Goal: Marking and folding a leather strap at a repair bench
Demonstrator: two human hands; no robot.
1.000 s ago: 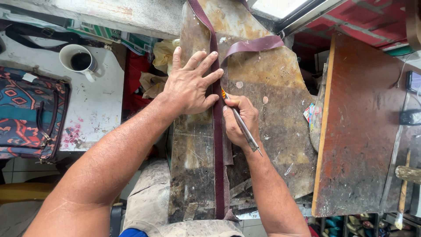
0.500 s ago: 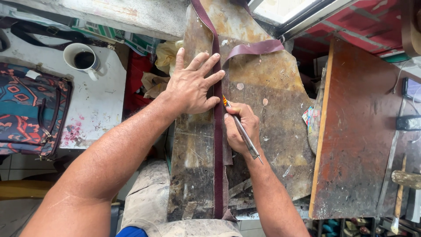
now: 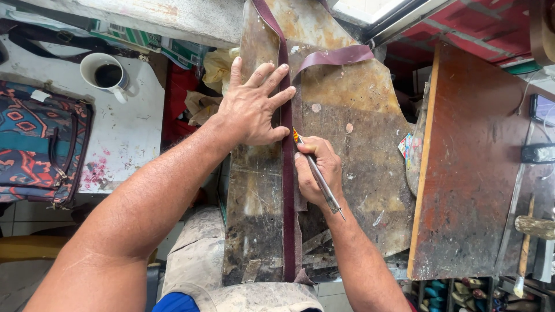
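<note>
A long dark red leather strip [image 3: 287, 190] lies flat down the middle of a worn, scratched cutting board [image 3: 352, 115]. Everything else sits around that board.

The left hand [image 3: 254, 107] presses down on the board just left of the strip. Its fingers [image 3: 272, 75] are spread wide apart and flat, and the fingertips reach onto the strip's edge. It holds nothing (it only pushes down).

The right hand [image 3: 315, 170] is just right of the strip, below the left hand. It is closed tight around a thin metal cutting tool [image 3: 321, 182]. The tool's tip touches the strip's right edge near the left thumb, and its other end sticks out past the wrist.

At the top of the board the strip bends, and a loose piece of it [image 3: 335, 56] curls off to the right.

Left of the board is a white table [image 3: 133, 133] with pink stains. On it stands a white mug [image 3: 107, 75] with dark drink inside, and a colourful patterned bag [image 3: 37, 144] lies at its left side. Right of the board is a reddish-brown wooden panel [image 3: 474, 156]. A hammer [image 3: 527, 231] lies past the panel's right side.
</note>
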